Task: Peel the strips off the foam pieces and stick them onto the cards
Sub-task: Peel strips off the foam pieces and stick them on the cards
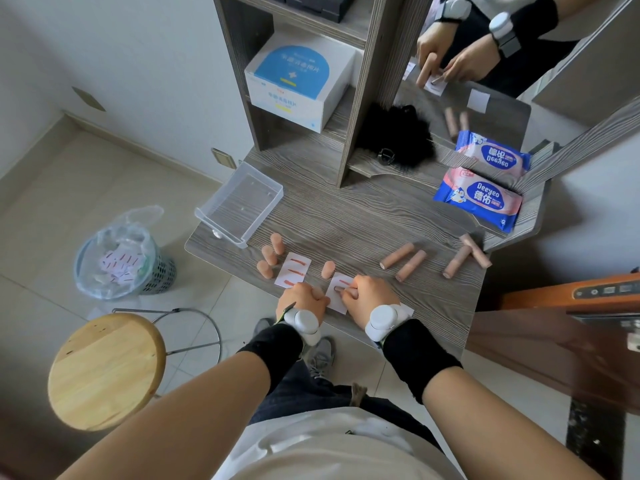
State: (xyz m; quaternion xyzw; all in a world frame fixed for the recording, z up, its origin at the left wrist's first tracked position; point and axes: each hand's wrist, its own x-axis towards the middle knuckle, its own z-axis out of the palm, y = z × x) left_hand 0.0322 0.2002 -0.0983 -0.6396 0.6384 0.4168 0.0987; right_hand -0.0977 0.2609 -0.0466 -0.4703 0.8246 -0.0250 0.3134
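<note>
Two white cards lie near the table's front edge. The left card (293,271) carries three red strips. My hands are on the right card (336,299), which has one strip at its top. My left hand (304,299) is curled at the card's left edge; the mirror shows it gripping a pink foam piece (426,70). My right hand (363,294) pinches a red strip (340,289) down against the card. Three foam pieces (269,255) stand left of the cards and one foam piece (328,269) between them. Several unpeeled foam pieces (411,266) lie to the right.
A clear plastic tray (239,202) sits at the table's left corner. A blue wipes pack (479,199) leans by the mirror (485,64). A waste basket (121,261) with used cards and a wooden stool (104,368) stand on the floor to the left.
</note>
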